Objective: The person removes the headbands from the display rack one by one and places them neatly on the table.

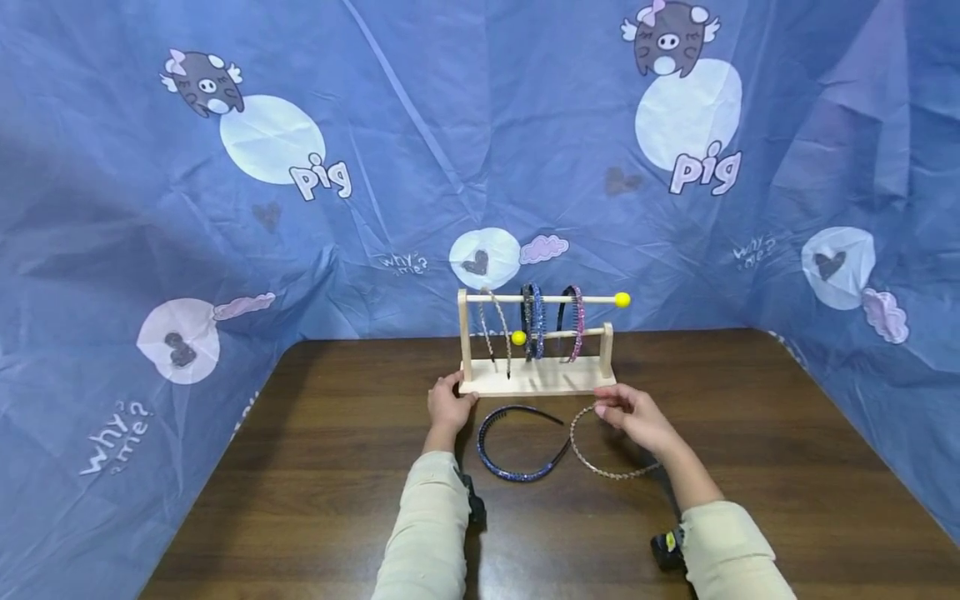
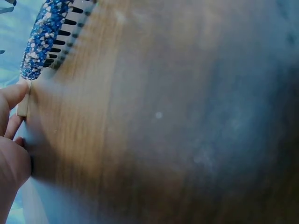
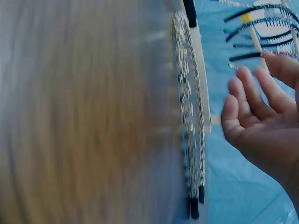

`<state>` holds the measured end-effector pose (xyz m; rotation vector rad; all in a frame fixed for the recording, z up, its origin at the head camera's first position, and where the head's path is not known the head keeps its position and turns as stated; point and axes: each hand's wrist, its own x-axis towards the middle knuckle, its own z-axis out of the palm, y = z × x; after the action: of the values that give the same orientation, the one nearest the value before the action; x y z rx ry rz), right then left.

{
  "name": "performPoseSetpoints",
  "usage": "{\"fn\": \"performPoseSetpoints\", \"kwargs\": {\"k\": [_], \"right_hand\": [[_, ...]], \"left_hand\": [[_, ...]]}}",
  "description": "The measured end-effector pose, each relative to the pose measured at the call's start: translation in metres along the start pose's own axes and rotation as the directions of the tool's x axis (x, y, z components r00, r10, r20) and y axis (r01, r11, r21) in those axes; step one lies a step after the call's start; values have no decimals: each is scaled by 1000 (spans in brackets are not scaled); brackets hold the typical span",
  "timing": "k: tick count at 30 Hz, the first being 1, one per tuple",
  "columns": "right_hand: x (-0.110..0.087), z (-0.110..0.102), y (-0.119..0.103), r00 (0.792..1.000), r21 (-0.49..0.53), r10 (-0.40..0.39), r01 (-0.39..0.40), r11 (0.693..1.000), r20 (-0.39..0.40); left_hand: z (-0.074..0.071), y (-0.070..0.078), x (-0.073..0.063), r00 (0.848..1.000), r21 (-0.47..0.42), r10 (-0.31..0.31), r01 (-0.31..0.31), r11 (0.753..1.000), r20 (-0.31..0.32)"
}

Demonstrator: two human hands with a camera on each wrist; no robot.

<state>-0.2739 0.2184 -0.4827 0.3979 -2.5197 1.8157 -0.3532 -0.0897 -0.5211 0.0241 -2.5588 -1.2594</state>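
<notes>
A wooden headband rack (image 1: 537,382) with two rods stands at the back of the table. My left hand (image 1: 450,404) grips the left end of its base, thumb in front; the left wrist view shows the base edge (image 2: 23,105) between thumb and fingers. My right hand (image 1: 633,415) hovers by the base's right front corner, over a braided beige headband (image 1: 611,475) lying on the table. In the right wrist view its fingers (image 3: 254,95) are loosely bent with nothing between them. Beside that headband lies a dark blue glittery headband (image 1: 517,477).
On the rack hang a thin beige headband (image 1: 501,321), a dark headband, a blue headband (image 1: 538,321) and a pink headband (image 1: 577,321). Yellow balls (image 1: 622,300) cap the rods. Blue printed cloth (image 1: 420,167) surrounds the brown table (image 1: 322,500).
</notes>
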Motion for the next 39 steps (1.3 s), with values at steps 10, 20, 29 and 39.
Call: {"fn": "performPoseSetpoints", "kwargs": {"k": [10,20,29,39], "right_hand": [[30,23,-31,974,329,-49,121,937,-219],[57,41,-37,933,358,-22,159,920,-358],[68,44,-45,876,292,-100,261,920,-471],[71,36,-52,878,322,-80,256,912,-471]], "left_hand": [[2,-2,1,1000,-12,-3,3,1000,-2],[-2,0,-3,1000,-37,15,-15,999,1],[-1,3,-3,1000,-49,-13,14,999,15],[0,-1,-2,1000,-44,2,-2,999,0]]}}
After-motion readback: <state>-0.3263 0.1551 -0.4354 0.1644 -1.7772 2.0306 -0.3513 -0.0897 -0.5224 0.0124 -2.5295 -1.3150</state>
